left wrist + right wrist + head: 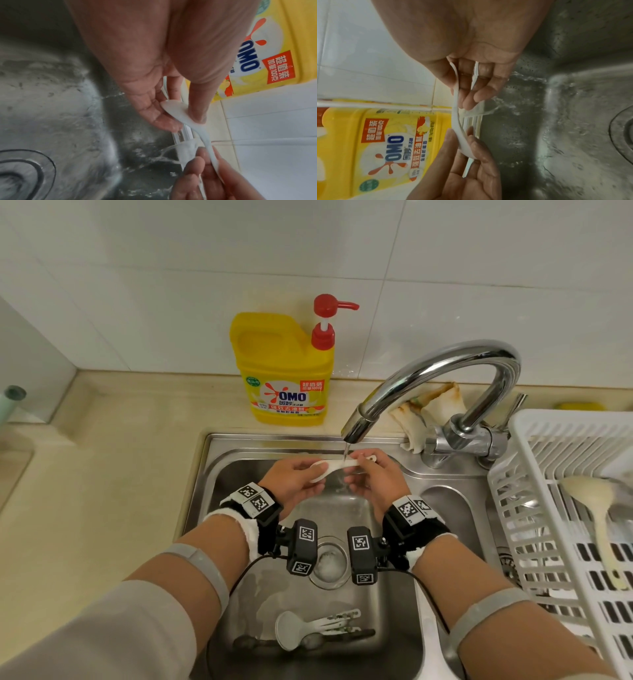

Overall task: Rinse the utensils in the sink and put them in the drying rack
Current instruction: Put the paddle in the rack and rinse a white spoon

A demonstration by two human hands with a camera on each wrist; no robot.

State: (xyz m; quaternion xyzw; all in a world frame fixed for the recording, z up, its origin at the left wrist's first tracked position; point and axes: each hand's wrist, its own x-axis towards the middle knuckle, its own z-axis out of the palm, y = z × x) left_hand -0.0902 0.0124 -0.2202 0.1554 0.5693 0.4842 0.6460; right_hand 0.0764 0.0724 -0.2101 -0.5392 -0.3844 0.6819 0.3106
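Head view, sink: the steel sink point(219, 474) fills the middle, with the drain visible between the two wrists and water running from the tap point(442, 378) above it.
Drying rack: the white drying rack point(534, 460) stands to the right of the sink, beside the tap, and already holds a pale rice paddle point(596, 508) (other metal pieces in it are too blurred to name).
Detergent bottle: a yellow detergent bottle point(284, 371) stands on the counter behind the sink, well apart from the hands.
Waiting utensils: a cluster of waiting utensils point(318, 630), white spoons and some darker pieces, lies on the sink floor near the front edge.
Left hand: the left hand point(291, 484) pinches the bowl end of the white spoon point(334, 469), thumb on one face and fingers behind it.
Right hand: the right hand point(376, 484) pinches the handle end, fingers curled under it.
White spoon: held level between both hands, directly under the stream, over the back of the sink.
Step in hand: rinsing this one spoon, by my reading; more remain unrinsed below.
Next move: probably one hand lets go, the other carries the spoon right, over the sink edge, into the rack (wet plastic, so a firm pinch helps).
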